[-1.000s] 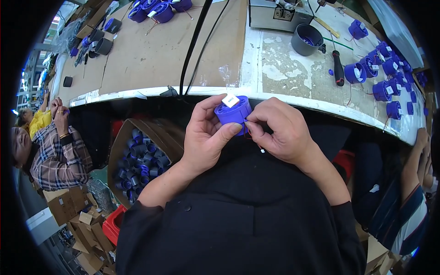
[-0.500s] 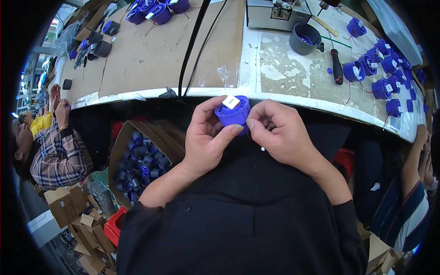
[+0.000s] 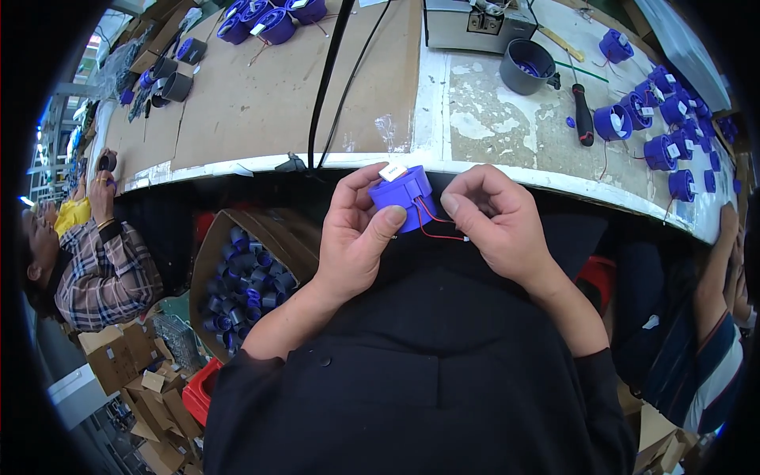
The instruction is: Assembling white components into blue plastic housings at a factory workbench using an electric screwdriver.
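Observation:
My left hand (image 3: pixel 352 241) is closed around a purple round plastic housing (image 3: pixel 388 194), holding it in front of my dark top near the table edge. A small white block or tag (image 3: pixel 392 172) sits on the housing's upper face. Thin red wires (image 3: pixel 431 234) come out of its right side and run to my right hand (image 3: pixel 500 226), with a small pale tip at the edge of those fingers. The right hand's thumb and fingers are curled in a pinch at the wires. The exact spot they grip is hidden.
Many similar purple housings (image 3: pixel 659 153) stand on the table's right, beside a screwdriver (image 3: pixel 582 116) and a dark grey cup (image 3: pixel 524 77). More housings (image 3: pixel 277 26) are at the back left. A cardboard box (image 3: pixel 273 237) of dark cylinders is below left. A co-worker (image 3: pixel 111 269) sits left.
My right hand has shifted slightly right, away from the housing, and the red wires now show between them. The housing has tilted and turned a little in my left hand.

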Available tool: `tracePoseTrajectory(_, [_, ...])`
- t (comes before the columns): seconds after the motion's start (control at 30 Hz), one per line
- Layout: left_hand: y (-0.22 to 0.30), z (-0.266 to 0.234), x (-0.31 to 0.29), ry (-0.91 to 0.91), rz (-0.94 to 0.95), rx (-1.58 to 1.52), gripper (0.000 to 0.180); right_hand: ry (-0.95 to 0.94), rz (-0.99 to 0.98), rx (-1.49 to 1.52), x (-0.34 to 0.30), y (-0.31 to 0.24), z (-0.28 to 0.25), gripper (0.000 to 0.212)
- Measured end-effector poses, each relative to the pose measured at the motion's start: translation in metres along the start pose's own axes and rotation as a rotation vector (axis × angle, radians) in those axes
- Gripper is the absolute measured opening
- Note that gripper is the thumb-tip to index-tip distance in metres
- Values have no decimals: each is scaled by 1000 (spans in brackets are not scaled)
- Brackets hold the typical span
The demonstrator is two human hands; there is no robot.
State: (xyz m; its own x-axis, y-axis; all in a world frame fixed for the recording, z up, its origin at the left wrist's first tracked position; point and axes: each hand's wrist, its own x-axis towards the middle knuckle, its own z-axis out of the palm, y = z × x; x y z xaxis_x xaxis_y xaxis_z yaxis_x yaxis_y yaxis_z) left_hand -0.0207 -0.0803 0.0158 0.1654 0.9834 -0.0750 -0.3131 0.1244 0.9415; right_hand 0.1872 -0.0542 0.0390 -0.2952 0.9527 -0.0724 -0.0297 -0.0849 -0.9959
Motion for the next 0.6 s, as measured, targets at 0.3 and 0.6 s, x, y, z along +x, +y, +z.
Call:
tracePoseTrajectory(0.3, [1,4,3,-20,16,27,55,15,-523,-468,9,1,4,13])
tracePoseTrajectory(0.6, [-13,4,2,17,181,198,60,-6,-473,-655,1,-10,9,9])
